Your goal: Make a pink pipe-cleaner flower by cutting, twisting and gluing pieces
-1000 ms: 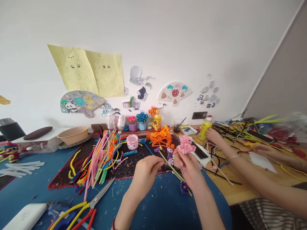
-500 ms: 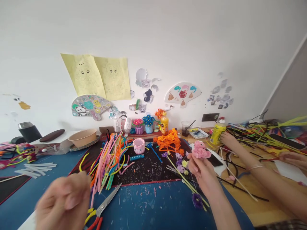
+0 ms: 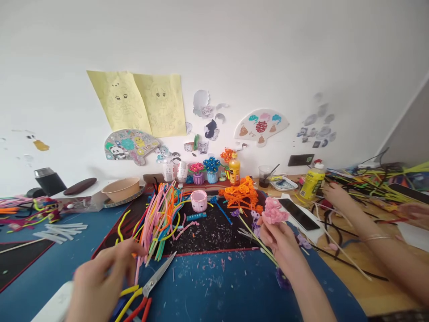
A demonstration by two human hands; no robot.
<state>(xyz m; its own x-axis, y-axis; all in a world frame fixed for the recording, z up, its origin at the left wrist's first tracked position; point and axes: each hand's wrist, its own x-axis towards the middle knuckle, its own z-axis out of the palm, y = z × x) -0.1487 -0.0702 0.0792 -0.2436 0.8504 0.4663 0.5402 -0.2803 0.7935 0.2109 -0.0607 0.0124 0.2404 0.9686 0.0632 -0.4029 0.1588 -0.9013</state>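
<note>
In my right hand point(image 3: 279, 241) I've got the pink flower point(image 3: 275, 210) pinched between thumb and fingers, above the counter point(image 3: 201, 290). My left hand point(image 3: 103, 277) is blurred, fingers bent, near the bundle of fuzzy sticks point(image 3: 156, 219); I can't tell if it grips any. The scissors point(image 3: 159, 275) lie open just beside it, and the pink pot point(image 3: 199, 201) stands farther back, between the bundle and the orange flowers point(image 3: 243, 192)

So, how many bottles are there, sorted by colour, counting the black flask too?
White bottles: 2
Orange bottle: 1
Yellow-green bottle: 1
Black flask: 1
Total: 5
</note>
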